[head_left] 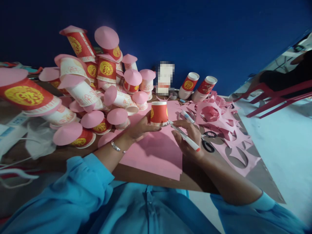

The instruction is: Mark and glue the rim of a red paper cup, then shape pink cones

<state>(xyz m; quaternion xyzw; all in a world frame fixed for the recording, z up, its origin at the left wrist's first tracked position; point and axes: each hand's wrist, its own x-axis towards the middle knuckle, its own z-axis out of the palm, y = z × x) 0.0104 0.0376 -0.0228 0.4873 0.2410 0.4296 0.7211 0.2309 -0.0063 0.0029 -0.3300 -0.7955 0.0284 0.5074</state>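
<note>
left hand [140,129] gripping an upturned red-and-white paper cup [159,113] (gold emblem), right hand [188,138] pinching a pen [184,135]

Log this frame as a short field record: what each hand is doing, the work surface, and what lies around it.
left hand: left hand steadies an upside-down red paper cup on the pink paper sheet
right hand: right hand grips a white pen, tip at the cup's rim
surface: brown table
left side: pile of cups with pink paper cones
right side: scissors and pink paper offcuts
behind: two stacks of cups, lying tilted
</note>
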